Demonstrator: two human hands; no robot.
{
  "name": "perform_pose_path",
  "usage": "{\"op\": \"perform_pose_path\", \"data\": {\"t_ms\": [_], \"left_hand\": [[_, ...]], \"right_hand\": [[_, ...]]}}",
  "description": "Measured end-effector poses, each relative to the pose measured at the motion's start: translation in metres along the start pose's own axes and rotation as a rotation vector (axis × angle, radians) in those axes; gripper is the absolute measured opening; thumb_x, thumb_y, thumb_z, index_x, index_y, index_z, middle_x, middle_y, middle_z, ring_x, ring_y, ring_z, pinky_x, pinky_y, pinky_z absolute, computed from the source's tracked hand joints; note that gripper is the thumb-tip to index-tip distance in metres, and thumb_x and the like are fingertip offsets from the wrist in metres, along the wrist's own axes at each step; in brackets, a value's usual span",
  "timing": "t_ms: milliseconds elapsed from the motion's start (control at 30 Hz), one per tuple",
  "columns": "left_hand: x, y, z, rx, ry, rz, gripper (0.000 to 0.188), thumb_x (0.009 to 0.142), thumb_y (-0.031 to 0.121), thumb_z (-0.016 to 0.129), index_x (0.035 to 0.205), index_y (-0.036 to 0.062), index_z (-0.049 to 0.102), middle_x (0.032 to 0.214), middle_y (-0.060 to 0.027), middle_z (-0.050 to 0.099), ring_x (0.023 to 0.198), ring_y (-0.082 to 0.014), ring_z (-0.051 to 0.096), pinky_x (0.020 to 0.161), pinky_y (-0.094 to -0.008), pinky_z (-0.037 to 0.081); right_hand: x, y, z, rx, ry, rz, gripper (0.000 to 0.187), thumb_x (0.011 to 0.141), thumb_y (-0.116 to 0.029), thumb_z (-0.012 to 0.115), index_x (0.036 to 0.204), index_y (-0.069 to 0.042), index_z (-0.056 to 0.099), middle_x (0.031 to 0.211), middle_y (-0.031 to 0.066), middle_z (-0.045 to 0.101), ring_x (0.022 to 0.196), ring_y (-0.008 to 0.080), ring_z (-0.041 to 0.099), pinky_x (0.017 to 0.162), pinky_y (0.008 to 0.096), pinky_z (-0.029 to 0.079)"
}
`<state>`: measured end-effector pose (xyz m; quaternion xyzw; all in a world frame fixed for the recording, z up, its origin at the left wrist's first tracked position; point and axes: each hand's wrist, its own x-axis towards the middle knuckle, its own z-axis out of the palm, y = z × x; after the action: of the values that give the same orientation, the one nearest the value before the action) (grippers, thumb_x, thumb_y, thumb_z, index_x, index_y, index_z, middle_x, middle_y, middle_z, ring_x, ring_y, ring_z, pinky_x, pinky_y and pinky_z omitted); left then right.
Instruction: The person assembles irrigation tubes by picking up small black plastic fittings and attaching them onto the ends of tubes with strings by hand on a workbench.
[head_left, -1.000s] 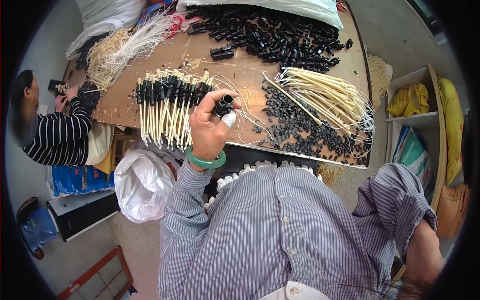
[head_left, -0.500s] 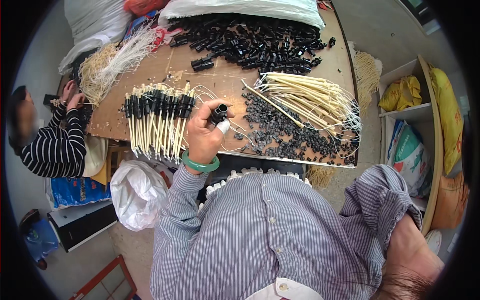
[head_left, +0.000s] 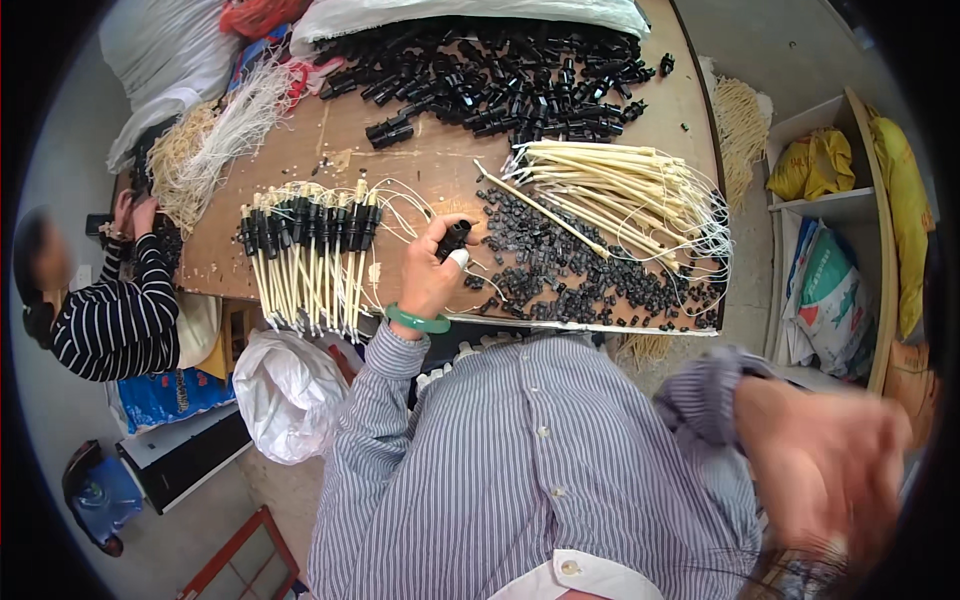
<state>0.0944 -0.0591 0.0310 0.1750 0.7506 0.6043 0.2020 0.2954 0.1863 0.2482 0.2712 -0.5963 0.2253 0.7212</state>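
Note:
My left hand (head_left: pixel 428 275), a green bangle at its wrist and white wrap on its thumb, grips a short black tubular fitting (head_left: pixel 455 237) above the table's near edge. Close to its left lies a row of pale thin tubes (head_left: pixel 310 285) with black fittings (head_left: pixel 312 228) on their far ends. Small black pieces (head_left: pixel 560 270) are scattered to its right. Beyond them rests a bundle of cream tubes (head_left: pixel 610 200) with white strings. Well off the table, at lower right, my right hand (head_left: pixel 825 455) is smeared by motion, so its fingers cannot be read.
Black fittings (head_left: pixel 500 85) are heaped at the table's far side, below a white sack (head_left: pixel 470 15). Pale strings (head_left: pixel 225 140) lie at far left, near another person in a striped top (head_left: pixel 120 310). Shelves (head_left: pixel 835 205) with bags stand right; a white bag (head_left: pixel 290 395) sits below the table.
My right hand has swung into fuller view at the lower right, its sleeve lower. My left hand, still holding the black fitting, appears slightly farther right. The whole view has shifted a little.

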Motion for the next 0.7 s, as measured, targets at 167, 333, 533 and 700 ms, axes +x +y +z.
{"op": "perform_pose_path", "data": {"t_ms": [167, 333, 533, 700], "left_hand": [[0.028, -0.038, -0.011, 0.486, -0.037, 0.135, 0.034, 0.076, -0.003, 0.053, 0.109, 0.0017, 0.06, 0.093, -0.0151, 0.065, 0.086, -0.0264, 0.064, 0.081, -0.0333, 0.05], [0.027, -0.023, -0.035, 0.567, 0.05, 0.074, 0.036, 0.078, -0.005, 0.05, 0.111, 0.0049, 0.061, 0.101, -0.0154, 0.067, 0.095, -0.0262, 0.066, 0.082, -0.0351, 0.051], [0.06, -0.026, 0.019, 0.468, -0.15, 0.236, 0.037, 0.078, -0.006, 0.052, 0.112, 0.0084, 0.061, 0.101, -0.0137, 0.065, 0.094, -0.0278, 0.065, 0.08, -0.0348, 0.053], [0.079, -0.036, 0.01, 0.32, -0.079, 0.13, 0.036, 0.075, -0.006, 0.054, 0.108, 0.0067, 0.062, 0.099, -0.0152, 0.064, 0.086, -0.0326, 0.063, 0.078, -0.0395, 0.051]], "right_hand": [[-0.158, 0.013, 0.057, -0.058, -0.618, 1.31, 0.025, 0.086, -0.004, 0.062, 0.11, 0.0, 0.064, 0.093, 0.0053, 0.068, 0.067, 0.0073, 0.055, 0.057, 0.0237, 0.046], [-0.234, 0.014, 0.056, -0.4, -0.965, 1.086, 0.021, 0.077, -0.006, 0.067, 0.097, -0.004, 0.063, 0.089, 0.0106, 0.064, 0.079, 0.0271, 0.064, 0.065, 0.035, 0.051], [-0.263, 0.026, 0.062, -0.557, -1.195, 0.959, 0.013, 0.073, -0.006, 0.062, 0.083, -0.006, 0.054, 0.077, 0.0094, 0.054, 0.07, 0.0262, 0.057, 0.062, 0.0383, 0.042], [-0.261, 0.031, 0.05, -0.494, -1.232, 1.022, 0.014, 0.07, -0.008, 0.061, 0.079, -0.007, 0.05, 0.074, 0.0097, 0.053, 0.066, 0.0271, 0.056, 0.06, 0.0382, 0.039]]}}
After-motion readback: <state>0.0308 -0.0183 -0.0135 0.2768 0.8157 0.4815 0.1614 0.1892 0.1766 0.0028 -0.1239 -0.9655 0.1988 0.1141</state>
